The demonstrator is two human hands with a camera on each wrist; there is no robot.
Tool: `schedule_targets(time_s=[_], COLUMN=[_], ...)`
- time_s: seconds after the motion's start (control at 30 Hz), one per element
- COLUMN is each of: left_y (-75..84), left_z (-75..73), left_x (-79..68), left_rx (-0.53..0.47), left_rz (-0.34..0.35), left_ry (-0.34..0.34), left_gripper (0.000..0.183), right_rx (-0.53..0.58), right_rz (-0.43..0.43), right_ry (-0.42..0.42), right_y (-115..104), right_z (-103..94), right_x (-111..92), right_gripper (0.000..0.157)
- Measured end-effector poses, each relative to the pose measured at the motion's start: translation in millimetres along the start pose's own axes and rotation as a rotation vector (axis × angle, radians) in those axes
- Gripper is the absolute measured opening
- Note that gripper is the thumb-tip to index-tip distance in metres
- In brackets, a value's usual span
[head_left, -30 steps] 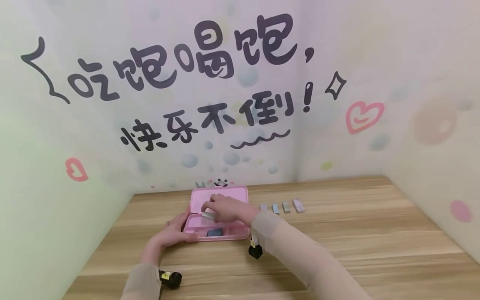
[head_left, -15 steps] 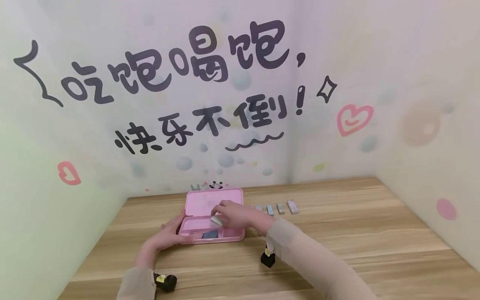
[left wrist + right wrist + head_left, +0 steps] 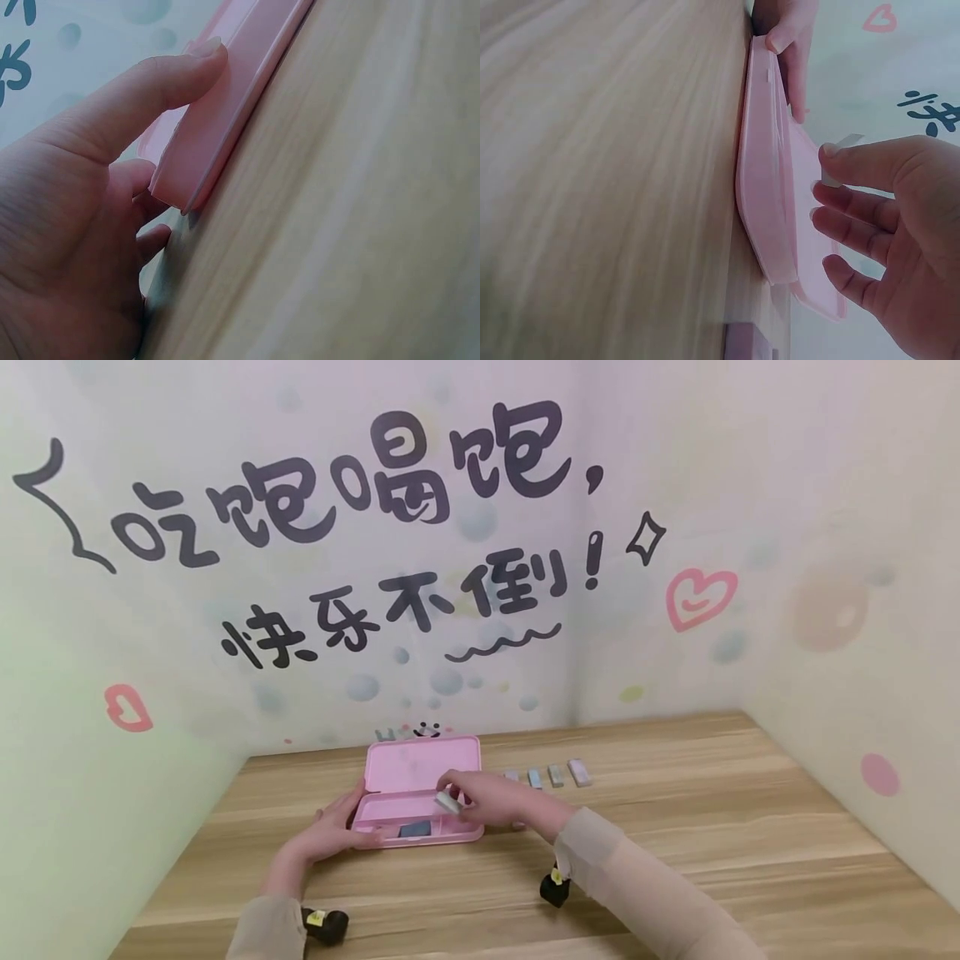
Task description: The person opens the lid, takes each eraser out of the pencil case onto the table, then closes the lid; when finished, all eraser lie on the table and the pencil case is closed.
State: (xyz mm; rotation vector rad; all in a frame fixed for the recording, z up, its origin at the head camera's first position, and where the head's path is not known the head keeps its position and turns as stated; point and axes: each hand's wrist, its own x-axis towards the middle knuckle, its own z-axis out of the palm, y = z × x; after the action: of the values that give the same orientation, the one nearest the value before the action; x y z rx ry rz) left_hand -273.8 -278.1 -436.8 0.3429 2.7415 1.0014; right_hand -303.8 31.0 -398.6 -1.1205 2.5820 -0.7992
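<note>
A pink pencil case (image 3: 422, 763) stands open on the table, its lid raised at the back. My left hand (image 3: 327, 837) holds the case by its left end, thumb along the front wall and fingers behind the corner, as the left wrist view shows. Between thumb and fingertips, my right hand (image 3: 493, 798) pinches a small whitish eraser (image 3: 447, 802) above the right part of the case. In the right wrist view the eraser (image 3: 829, 179) is mostly covered by the thumb. A blue-grey eraser (image 3: 415, 830) lies in the front compartment.
Right of the case, several small erasers stand in a row on the wooden table (image 3: 675, 827), among them a light blue one (image 3: 534, 778), a greenish one (image 3: 555, 776) and a pale pink one (image 3: 580, 772). A printed wall (image 3: 652, 460) closes off the back.
My right hand has carried the whitish eraser rightward over the case, from the left-middle to its right part. My left hand keeps its hold on the left end. The head view has shifted slightly.
</note>
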Motion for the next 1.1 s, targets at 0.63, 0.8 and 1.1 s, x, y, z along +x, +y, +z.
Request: schedule_targets(time_s=[0.63, 0.8, 1.1], left_y=[-4.0, -0.7, 1.9], left_z=[1.3, 0.1, 0.3], left_x=[3.3, 1.3, 0.7], left_rx=[-0.023, -0.026, -0.019], left_rz=[-0.01, -0.011, -0.011], left_ry=[-0.006, -0.005, -0.011], left_gripper=[0.115, 0.114, 0.114], right_rx=[0.023, 0.065, 0.113], right_rz=[0.003, -0.006, -0.02], right_ry=[0.073, 0.117, 0.189], right_y=[16.3, 23.0, 34.3], right_z=[-8.7, -12.0, -17.8], right_x=[-29.0, -39.7, -58.4], right_gripper=[0.041, 0.044, 0.043])
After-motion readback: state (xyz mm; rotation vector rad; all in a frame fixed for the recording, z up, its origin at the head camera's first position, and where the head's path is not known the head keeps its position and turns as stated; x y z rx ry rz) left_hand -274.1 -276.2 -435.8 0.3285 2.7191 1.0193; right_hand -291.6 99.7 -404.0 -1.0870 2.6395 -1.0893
